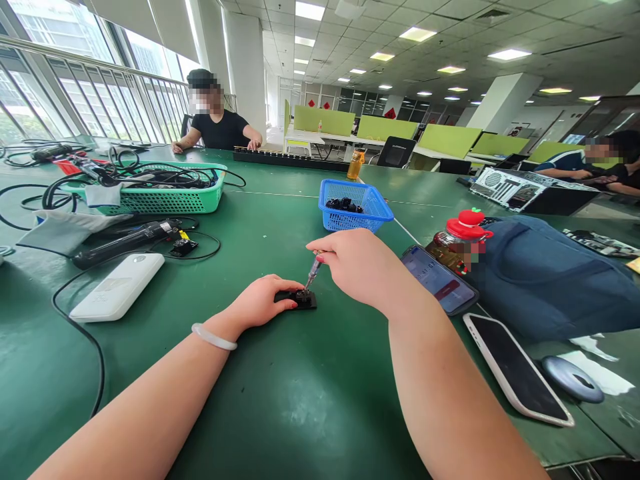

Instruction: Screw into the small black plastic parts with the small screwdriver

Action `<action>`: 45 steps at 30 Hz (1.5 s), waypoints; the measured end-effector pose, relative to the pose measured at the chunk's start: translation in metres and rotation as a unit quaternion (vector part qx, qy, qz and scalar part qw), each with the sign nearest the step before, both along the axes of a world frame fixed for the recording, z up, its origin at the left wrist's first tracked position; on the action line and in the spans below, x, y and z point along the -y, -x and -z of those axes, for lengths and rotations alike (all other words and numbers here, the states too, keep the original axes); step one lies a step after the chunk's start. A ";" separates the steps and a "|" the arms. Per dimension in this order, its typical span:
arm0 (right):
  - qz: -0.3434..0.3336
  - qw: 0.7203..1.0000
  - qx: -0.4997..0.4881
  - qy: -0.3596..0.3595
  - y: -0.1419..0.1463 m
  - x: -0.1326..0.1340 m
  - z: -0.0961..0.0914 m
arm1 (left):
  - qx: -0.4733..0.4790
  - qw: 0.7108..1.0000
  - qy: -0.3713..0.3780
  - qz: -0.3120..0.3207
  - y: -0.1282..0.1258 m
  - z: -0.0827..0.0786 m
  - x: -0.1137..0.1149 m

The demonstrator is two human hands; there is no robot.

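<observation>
A small black part (309, 301) lies flat on the green table in front of me. My left hand (263, 300) grips it from the left, thumb on the near side and fingers on the far side. Above it, my right hand (353, 263) is closed around a small screwdriver (313, 272), held tilted with its tip down at the part. The tip seems to touch the part's top; the exact contact point is too small to make out. Beyond my right hand stands a blue basket (367, 217) with several small black pieces (344, 205) in it.
On the left are a green basket (170, 200) of cables, a white power bank (119, 287) and a black cable. To the right lie two phones (440, 280), a red-lidded bottle (467, 227), a blue bag (555, 280) and a grey mouse (573, 379). A person (217, 123) sits across the table.
</observation>
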State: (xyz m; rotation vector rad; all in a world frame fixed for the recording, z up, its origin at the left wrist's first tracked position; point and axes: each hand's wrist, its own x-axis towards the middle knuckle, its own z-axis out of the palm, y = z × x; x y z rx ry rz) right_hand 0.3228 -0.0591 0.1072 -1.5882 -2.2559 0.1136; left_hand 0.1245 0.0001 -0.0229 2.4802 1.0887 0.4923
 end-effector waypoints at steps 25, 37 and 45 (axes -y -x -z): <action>-0.007 0.996 -0.086 -0.009 0.004 -0.004 0.003 | 0.007 1.000 0.014 -0.017 -0.002 0.000 0.000; -0.021 0.996 -0.087 -0.006 -0.001 -0.004 0.005 | 0.008 1.000 0.003 -0.009 -0.001 0.003 -0.001; 0.026 0.996 -0.084 0.000 0.000 -0.004 0.002 | 0.002 1.000 0.004 -0.008 -0.002 -0.001 0.002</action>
